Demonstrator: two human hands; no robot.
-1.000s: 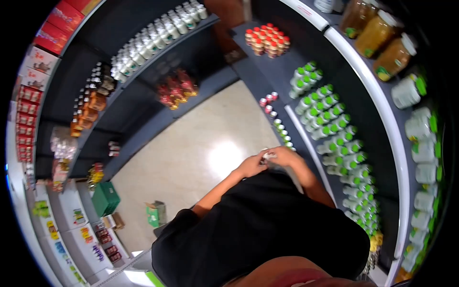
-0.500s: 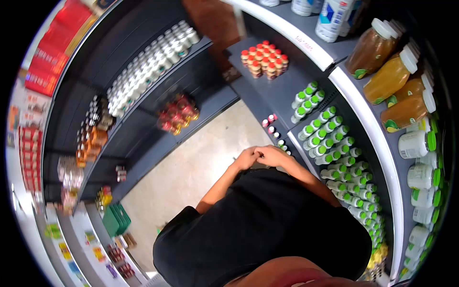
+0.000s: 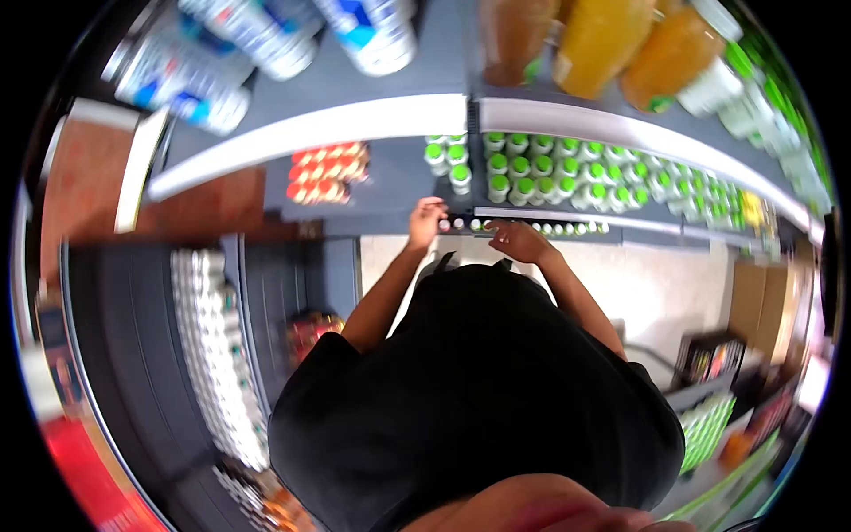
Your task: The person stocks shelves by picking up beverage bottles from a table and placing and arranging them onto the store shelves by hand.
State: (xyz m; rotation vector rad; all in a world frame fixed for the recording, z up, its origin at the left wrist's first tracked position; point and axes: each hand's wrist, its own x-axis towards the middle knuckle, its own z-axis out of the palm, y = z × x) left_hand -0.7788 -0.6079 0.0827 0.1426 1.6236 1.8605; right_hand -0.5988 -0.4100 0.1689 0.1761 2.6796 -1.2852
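Observation:
My left hand (image 3: 427, 223) reaches to the front edge of a low shelf, beside a small bottle with a pinkish cap (image 3: 445, 225). Its fingers are loosely bent and apart, with nothing visible in them. To the right, my right hand (image 3: 519, 242) is held palm down with thumb and fingers spread, close to a row of small white-capped bottles (image 3: 567, 229); whether it touches one I cannot make out. On the shelf above stand green-capped bottles (image 3: 523, 188), a shorter column of green-capped bottles (image 3: 459, 177) and red-capped bottles (image 3: 328, 173).
A white shelf edge (image 3: 319, 129) curves above my hands. Over it stand blue-and-white containers (image 3: 377, 35) and large jars of amber liquid (image 3: 603, 44). At left, a dark shelf unit (image 3: 124, 328) holds rows of white cans (image 3: 208, 337). A cardboard box (image 3: 758, 297) is at right.
My view has turned to the right and now faces the shelf. My hands, together before, have parted and reached forward to the row of small bottles.

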